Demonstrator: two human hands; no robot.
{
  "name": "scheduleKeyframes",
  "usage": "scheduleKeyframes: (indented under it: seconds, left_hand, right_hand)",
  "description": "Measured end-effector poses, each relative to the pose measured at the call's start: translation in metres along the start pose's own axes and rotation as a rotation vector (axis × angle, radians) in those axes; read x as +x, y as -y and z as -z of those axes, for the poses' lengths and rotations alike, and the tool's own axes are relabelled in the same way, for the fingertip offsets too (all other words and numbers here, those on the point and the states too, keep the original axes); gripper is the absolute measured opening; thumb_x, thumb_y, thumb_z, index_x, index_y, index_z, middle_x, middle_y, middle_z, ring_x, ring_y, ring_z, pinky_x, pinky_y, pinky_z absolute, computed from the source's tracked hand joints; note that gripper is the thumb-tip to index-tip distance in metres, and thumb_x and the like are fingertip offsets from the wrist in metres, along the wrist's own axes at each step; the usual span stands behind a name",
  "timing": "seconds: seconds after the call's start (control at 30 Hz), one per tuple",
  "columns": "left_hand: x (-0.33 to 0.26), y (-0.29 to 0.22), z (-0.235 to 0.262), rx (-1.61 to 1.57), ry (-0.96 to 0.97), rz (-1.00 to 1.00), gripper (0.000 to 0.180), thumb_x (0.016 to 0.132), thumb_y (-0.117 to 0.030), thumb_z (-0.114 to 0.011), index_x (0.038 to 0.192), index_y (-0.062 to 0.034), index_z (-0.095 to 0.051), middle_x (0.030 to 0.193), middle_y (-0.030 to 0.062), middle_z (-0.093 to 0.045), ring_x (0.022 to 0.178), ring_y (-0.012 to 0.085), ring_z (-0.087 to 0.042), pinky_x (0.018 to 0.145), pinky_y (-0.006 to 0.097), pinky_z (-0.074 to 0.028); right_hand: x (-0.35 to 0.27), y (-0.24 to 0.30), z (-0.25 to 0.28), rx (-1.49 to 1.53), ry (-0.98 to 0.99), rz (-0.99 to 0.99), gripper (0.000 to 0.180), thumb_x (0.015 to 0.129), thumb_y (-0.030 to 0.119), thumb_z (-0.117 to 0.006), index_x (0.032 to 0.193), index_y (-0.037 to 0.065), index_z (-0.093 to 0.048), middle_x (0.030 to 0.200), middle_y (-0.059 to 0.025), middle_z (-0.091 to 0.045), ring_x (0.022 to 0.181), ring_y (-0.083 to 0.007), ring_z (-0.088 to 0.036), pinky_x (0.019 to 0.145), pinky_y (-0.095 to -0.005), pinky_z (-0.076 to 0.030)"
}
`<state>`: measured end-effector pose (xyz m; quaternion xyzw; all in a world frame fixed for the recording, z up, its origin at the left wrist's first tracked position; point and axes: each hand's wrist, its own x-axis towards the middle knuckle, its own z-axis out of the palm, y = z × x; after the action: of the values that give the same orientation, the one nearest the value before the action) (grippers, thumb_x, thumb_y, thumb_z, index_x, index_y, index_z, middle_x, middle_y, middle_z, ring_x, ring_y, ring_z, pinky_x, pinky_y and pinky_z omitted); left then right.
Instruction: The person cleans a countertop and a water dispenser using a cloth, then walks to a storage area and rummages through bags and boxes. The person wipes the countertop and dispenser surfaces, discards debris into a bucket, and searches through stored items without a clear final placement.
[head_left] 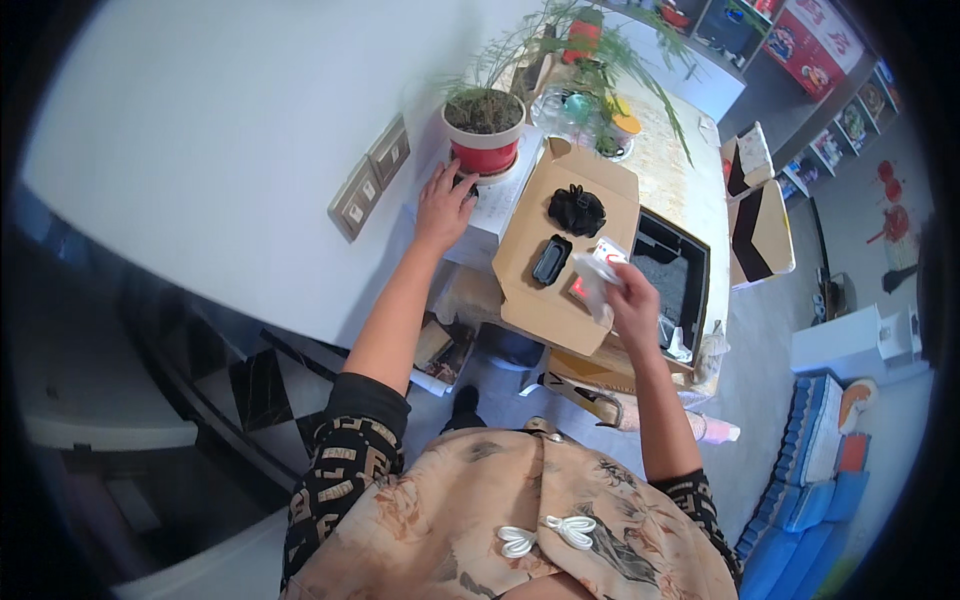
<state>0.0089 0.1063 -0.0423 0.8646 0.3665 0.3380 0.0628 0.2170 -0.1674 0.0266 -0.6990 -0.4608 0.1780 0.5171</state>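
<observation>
My left hand (443, 205) reaches forward with fingers spread and rests on a white box-like surface (490, 215), just in front of a red and white plant pot (484, 140). My right hand (628, 295) is closed on a small white packet with red marks (598, 268), held above an open cardboard box flap (545, 290). On that flap lie a black coiled cable bundle (576, 210) and a flat black rectangular device (551, 259).
A black tray-like box with grey lining (672, 270) sits to the right of the flap. Wall switches (370, 180) are on the white wall to the left. Jars and plants crowd the far tabletop. A patterned chair (760, 225) and blue cushions (815, 470) are at right.
</observation>
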Motion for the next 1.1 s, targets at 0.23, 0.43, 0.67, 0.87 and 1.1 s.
scheduleKeyframes:
  seconds: [0.23,0.43,0.67,0.87,1.1]
  left_hand:
    - [0.005,0.013,-0.025,-0.012,0.017,0.064,0.053,0.086,-0.021,-0.061,0.137,-0.0133,-0.048,0.149,0.0135,-0.038,0.135,0.0403,-0.037,0.111,0.050,-0.030]
    - [0.004,0.011,-0.027,0.011,0.029,0.066,0.053,0.084,-0.014,-0.058,0.136,-0.0103,-0.048,0.146,0.0144,-0.041,0.134,0.0396,-0.037,0.111,0.052,-0.028]
    - [0.004,0.012,-0.028,0.039,0.063,0.070,0.052,0.084,-0.013,-0.055,0.135,-0.0105,-0.049,0.148,0.0133,-0.039,0.135,0.0380,-0.037,0.112,0.051,-0.027]
    - [0.004,0.012,-0.027,0.058,0.092,0.067,0.053,0.085,-0.012,-0.054,0.137,-0.0109,-0.046,0.149,0.0129,-0.037,0.136,0.0376,-0.036,0.112,0.051,-0.027]
    - [0.003,0.012,-0.026,0.067,0.069,0.031,0.053,0.085,-0.012,-0.053,0.137,-0.0105,-0.045,0.150,0.0127,-0.037,0.135,0.0379,-0.037,0.111,0.051,-0.027]
  right_hand:
    - [0.058,0.030,-0.134,-0.509,0.119,0.451,0.036,0.079,-0.001,-0.054,0.114,0.002,-0.060,0.127,-0.0186,-0.054,0.112,-0.0367,-0.056,0.092,-0.0433,-0.048]
    - [0.081,0.006,-0.159,-0.644,0.207,0.520,0.033,0.080,0.004,-0.055,0.111,-0.005,-0.061,0.129,-0.0203,-0.053,0.111,-0.0381,-0.054,0.096,-0.0420,-0.047]
    - [0.134,-0.012,-0.155,-0.654,0.104,0.443,0.023,0.084,0.005,-0.050,0.101,-0.006,-0.061,0.126,-0.0164,-0.054,0.105,-0.0349,-0.054,0.091,-0.0404,-0.047]
    - [0.161,-0.037,-0.155,-0.610,-0.017,0.386,0.024,0.084,0.004,-0.053,0.105,-0.004,-0.062,0.125,-0.0153,-0.056,0.108,-0.0344,-0.054,0.092,-0.0407,-0.047]
    - [0.225,-0.075,-0.147,-0.582,0.018,0.473,0.025,0.089,0.007,-0.051,0.107,-0.004,-0.062,0.127,-0.0158,-0.056,0.111,-0.0370,-0.054,0.095,-0.0423,-0.046]
